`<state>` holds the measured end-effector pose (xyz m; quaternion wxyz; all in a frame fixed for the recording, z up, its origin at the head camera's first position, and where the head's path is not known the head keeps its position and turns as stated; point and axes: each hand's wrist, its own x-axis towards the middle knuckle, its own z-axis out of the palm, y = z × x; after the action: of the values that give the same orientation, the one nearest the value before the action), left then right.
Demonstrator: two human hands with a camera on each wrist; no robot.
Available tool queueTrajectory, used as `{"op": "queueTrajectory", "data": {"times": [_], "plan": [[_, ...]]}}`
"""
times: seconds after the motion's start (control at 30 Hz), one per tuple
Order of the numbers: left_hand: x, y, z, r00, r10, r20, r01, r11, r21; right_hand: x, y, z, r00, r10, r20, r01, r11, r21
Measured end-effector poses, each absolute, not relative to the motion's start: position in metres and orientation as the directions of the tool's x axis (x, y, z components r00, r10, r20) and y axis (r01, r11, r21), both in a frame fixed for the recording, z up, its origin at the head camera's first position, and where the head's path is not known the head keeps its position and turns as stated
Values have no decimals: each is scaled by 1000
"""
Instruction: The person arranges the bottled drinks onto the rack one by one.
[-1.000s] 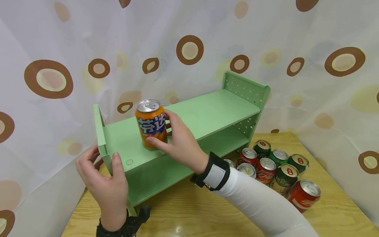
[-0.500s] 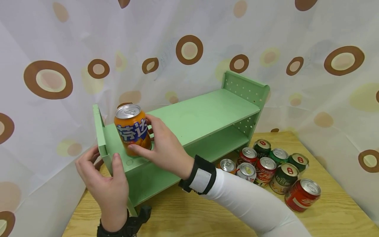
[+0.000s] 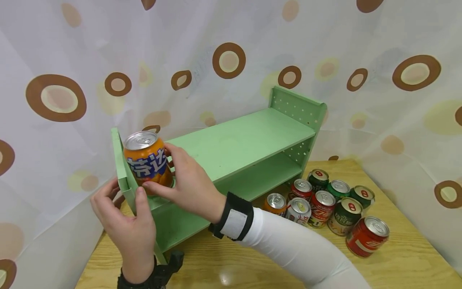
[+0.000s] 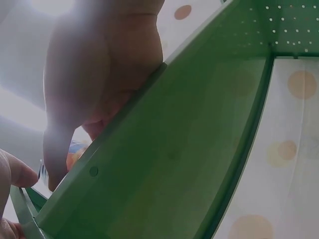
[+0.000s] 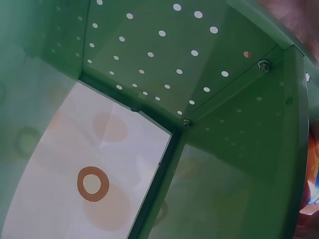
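head view: orange can point(image 3: 147, 162) nearly whole, slivers in wrist views

The Fanta can point(image 3: 146, 166) is bright orange with white characters on a blue band and a silver top. The two-tier shelf point(image 3: 242, 134) is pale green, its far end panel dotted with small holes. Brown rings and beige and pale-yellow blotches pattern the white backdrop sheet point(image 3: 162, 40). The tabletop point(image 3: 213, 263) shows yellowish wood grain; the nearest cola can point(image 3: 366, 237) is red.

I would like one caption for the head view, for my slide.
The right hand holds an orange can at one end of a green shelf, which the left hand grips.
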<state>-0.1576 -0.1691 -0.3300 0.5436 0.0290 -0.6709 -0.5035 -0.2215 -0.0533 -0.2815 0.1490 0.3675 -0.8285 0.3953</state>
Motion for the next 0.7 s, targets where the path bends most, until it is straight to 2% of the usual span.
{"op": "queueTrajectory", "data": {"times": [0.43, 0.7], "plan": [[-159, -169, -331, -404, -594, 696, 509, 487, 710, -218, -53, -282, -692, -502, 520, -722, 466, -511], [-158, -169, -331, -420, -590, 690, 500, 484, 718, -219, -23, -276, -714, -447, 538, -700, 475, -534]]}}
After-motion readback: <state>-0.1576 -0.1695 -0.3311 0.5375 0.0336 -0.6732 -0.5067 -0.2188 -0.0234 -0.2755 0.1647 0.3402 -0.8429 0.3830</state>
